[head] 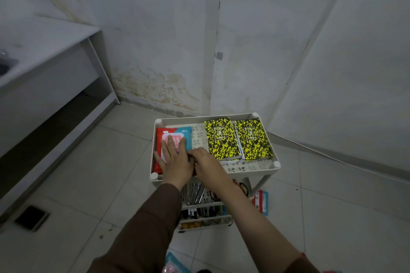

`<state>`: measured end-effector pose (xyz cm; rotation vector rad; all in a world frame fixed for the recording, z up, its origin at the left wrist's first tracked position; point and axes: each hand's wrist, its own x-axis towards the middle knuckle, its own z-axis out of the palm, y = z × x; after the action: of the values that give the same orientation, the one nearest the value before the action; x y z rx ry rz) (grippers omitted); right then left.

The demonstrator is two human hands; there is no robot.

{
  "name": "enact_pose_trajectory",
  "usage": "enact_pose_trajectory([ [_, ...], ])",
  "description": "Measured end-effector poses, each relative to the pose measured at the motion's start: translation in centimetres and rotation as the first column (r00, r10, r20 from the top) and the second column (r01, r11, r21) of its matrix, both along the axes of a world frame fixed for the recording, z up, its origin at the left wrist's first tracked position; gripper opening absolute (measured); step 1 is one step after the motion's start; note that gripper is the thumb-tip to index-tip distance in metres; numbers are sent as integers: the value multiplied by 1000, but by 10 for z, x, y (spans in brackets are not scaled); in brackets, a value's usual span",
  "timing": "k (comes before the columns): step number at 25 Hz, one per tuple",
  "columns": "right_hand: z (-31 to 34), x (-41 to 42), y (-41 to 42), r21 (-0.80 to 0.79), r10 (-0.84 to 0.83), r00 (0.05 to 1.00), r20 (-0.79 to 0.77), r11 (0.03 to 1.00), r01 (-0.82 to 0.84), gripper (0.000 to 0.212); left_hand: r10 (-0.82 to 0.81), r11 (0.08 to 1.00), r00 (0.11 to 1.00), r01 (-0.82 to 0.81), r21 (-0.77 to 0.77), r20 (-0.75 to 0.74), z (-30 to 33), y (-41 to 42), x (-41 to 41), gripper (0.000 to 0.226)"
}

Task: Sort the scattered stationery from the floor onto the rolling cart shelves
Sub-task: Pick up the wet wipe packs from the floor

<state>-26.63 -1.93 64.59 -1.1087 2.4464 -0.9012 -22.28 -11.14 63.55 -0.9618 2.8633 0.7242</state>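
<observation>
Left hand [174, 157] is pressing flat-fingered on the red-and-blue packet [170, 139], lying lengthwise front-to-back at the cart's [255, 117] top-shelf left end; right hand [205, 160] is curling around something dark, unidentifiable. 2 yellow notebooks [238, 138] are sitting alongside; tiled floor [99, 173], stained walls [155, 51].

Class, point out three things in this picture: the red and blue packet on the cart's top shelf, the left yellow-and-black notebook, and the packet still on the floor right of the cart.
red and blue packet [186, 134]: head view, blue upper corner.
left notebook [221, 138]: head view, cover centre.
floor packet [261, 201]: head view, its middle.
</observation>
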Motion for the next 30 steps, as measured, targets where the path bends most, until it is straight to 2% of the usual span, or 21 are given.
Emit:
enact_pose_trajectory([
  [2, 0, 0, 3, -15, -1, 1000, 14, 1000, 1, 46, 14, 997, 999, -11, 76, -40, -3, -5, 1, 65],
  [6, -1, 3, 4, -74, -91, 995, 34, 993, 93, 39, 96, 992, 982, -82, 92, -163, -2, -12, 0, 71],
  [9, -3, 5, 6, -106, -228, 969, -90, 970, 219, 32, -45, 995, 978, 62, 77, -206, 3, -16, -6, 70],
  [12, -4, -5, 14, 31, -255, 932, -256, 962, 272, 38, -159, 978, 974, 178, 112, -160, 9, -29, -11, 74],
  [15, -5, -17, 24, 187, -214, 944, -251, 946, 265, 29, -235, 955, 964, 253, 156, -127, 14, -40, -17, 73],
  [18, -5, -19, 29, 227, -238, 938, -251, 928, 296, 21, -310, 923, 942, 331, 195, -131, 18, -46, -21, 70],
  [24, -6, -19, 26, 197, -290, 931, -223, 922, 334, 17, -549, 825, 834, 551, 128, -49, 22, -62, -26, 74],
  [26, -7, -21, 27, 190, -291, 935, -202, 925, 329, 16, -620, 785, 785, 619, 28, 19, 23, -72, -30, 73],
  [28, -7, -22, 27, 188, -290, 938, -191, 927, 325, 15, -631, 769, 774, 633, -87, 58, 22, -79, -31, 69],
  [30, -8, -23, 24, 195, -295, 933, -207, 922, 334, 16, -606, 783, 793, 608, -132, 56, 15, -78, -27, 64],
])
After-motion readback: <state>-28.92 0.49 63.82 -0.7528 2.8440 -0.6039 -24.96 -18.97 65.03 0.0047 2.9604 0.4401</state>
